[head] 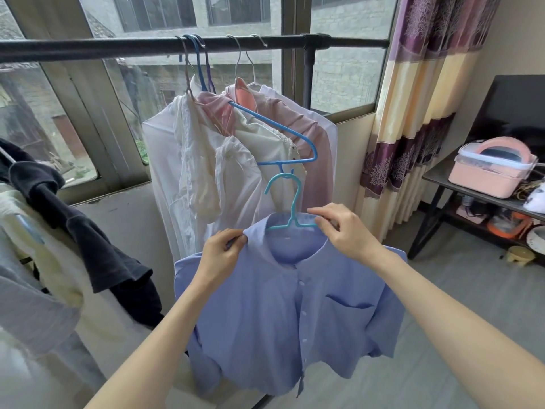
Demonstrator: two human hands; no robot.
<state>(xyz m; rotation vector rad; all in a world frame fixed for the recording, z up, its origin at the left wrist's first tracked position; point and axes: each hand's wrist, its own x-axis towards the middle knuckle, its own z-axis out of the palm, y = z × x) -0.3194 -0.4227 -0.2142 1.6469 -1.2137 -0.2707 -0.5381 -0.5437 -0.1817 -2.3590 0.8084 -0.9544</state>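
Left hand (pixel 224 249) pinches the blue shirt (pixel 280 320) collar left of the teal hanger (pixel 292 211), right hand (pixel 345 228) pinches just right, hook upright above both.

Periwinkle shirt (pixel 283 314), turquoise hanger (pixel 290 215), black rail (pixel 118 47)

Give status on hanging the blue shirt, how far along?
Done: shirt is on its light hanger, whose hook seems caught on the darker hanger on the rail. In hand: left hand pinches the collar, right hand pinches it by the hanger's arm. Left: probably just settle the collar and let go.
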